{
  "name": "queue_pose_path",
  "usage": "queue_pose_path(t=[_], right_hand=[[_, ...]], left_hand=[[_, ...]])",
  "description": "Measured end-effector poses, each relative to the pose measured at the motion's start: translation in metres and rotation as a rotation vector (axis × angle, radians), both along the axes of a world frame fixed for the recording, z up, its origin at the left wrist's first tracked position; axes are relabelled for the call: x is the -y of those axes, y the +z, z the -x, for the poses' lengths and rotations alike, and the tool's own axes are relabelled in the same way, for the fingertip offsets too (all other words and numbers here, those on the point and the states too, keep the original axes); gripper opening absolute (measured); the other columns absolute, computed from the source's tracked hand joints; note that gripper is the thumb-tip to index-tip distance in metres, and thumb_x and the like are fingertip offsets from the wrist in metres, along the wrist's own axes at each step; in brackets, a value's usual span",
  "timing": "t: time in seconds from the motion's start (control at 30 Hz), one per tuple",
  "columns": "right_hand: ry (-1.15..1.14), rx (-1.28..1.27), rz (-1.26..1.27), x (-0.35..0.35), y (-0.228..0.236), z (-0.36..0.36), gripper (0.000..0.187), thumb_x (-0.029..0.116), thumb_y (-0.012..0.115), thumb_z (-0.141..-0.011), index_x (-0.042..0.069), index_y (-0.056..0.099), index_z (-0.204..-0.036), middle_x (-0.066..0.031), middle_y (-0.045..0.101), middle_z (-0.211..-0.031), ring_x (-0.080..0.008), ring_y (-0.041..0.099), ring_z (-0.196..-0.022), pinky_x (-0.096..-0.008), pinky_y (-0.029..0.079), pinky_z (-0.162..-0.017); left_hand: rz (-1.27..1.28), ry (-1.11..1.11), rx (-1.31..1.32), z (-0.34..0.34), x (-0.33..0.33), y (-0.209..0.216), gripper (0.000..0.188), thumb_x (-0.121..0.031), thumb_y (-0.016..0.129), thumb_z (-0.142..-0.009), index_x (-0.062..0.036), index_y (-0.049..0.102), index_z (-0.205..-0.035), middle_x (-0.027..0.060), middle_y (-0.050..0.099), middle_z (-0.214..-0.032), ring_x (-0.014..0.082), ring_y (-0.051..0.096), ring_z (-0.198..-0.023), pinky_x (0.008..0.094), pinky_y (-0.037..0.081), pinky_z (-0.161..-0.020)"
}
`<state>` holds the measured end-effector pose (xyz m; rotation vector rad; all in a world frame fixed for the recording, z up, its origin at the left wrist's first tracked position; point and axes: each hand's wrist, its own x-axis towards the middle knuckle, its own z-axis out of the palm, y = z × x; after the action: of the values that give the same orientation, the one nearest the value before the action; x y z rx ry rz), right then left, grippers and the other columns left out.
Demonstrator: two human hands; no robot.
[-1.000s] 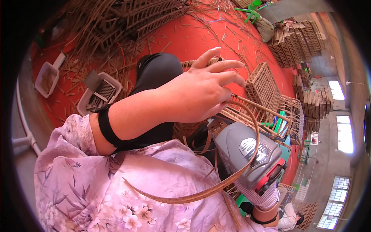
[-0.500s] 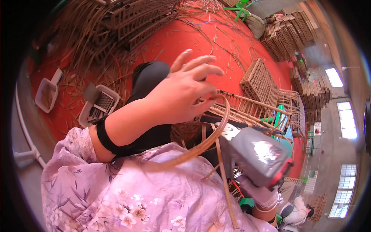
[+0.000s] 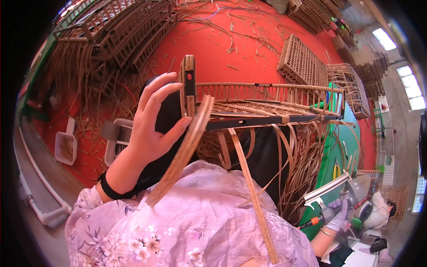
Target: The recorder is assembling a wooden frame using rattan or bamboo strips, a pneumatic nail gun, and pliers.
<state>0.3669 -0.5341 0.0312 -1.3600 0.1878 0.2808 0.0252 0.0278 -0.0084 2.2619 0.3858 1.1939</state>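
My left hand [image 3: 153,113] grips the near-left end of a woven rattan frame [image 3: 267,119] with black metal edges, its thumb and fingers on the upright end piece. Just right of that thumb, a flat rattan strip [image 3: 180,155] bends down from the frame toward my lap. Another long strip [image 3: 249,187] hangs from the frame's lower edge over my floral top. At the lower right, my gloved right hand [image 3: 339,213] holds a staple gun [image 3: 328,189] with a silver magazine and an orange hose fitting, away from the frame.
A green table [image 3: 331,171] with pliers [image 3: 336,170] stands to the right. Many loose strips hang below the frame. On the red floor lie strip scraps, a woven panel [image 3: 302,60] and white plastic bins [image 3: 66,144]. Rattan frames are stacked far left; another person [image 3: 378,211] sits lower right.
My left hand has come down and left onto the frame's end. The frame now shows more fully. My right hand has carried the staple gun from beside the frame to the lower right.
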Motion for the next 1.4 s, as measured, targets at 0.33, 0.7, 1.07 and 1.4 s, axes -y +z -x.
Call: queue_pose_path(t=[0.33,0.7,1.07,1.4], right_hand=[[-0.259,-0.169,-0.237,0.088,-0.098,-0.004,0.027,0.037,0.061,-0.095,0.010,0.059,-0.099,0.0043,0.050,-0.065,-0.0104,0.046,-0.054,-0.0285,0.045,-0.057],[-0.174,-0.090,1.682,0.193,-0.114,-0.071,0.089,0.072,0.057,-0.082,-0.012,0.060,-0.112,-0.0253,0.067,-0.089,-0.0373,0.066,-0.085,-0.0477,0.050,-0.080],[0.032,1.357,1.341,-0.130,0.020,-0.027,0.025,0.015,0.069,-0.089,0.001,0.065,-0.109,-0.0121,0.065,-0.109,-0.0267,0.063,-0.099,-0.0360,0.049,-0.091],[0.821,1.663,1.044,-0.340,-0.009,-0.037,0.063,0.058,0.070,-0.075,0.012,0.061,-0.117,-0.0107,0.067,-0.100,-0.0321,0.061,-0.095,-0.0429,0.045,-0.086]], left_hand=[[-0.053,0.016,-0.134,-0.003,0.007,-0.003,0.067,-0.034,0.077,-0.082,-0.0031,0.048,-0.134,0.0194,0.042,-0.142,0.0346,0.044,-0.131,0.0446,0.037,-0.108],[-0.030,0.044,-0.150,-0.018,0.017,-0.018,0.096,-0.026,0.088,-0.064,-0.0032,0.039,-0.143,0.0260,0.030,-0.152,0.0403,0.035,-0.140,0.0476,0.031,-0.112],[-0.049,0.020,-0.129,-0.019,0.017,-0.018,0.094,-0.026,0.088,-0.064,-0.0037,0.041,-0.142,0.0259,0.030,-0.152,0.0405,0.035,-0.139,0.0493,0.031,-0.112],[0.021,0.058,-0.129,-0.016,0.020,-0.004,0.088,-0.018,0.091,-0.061,-0.0062,0.046,-0.136,0.0207,0.035,-0.149,0.0370,0.041,-0.136,0.0449,0.038,-0.110]])
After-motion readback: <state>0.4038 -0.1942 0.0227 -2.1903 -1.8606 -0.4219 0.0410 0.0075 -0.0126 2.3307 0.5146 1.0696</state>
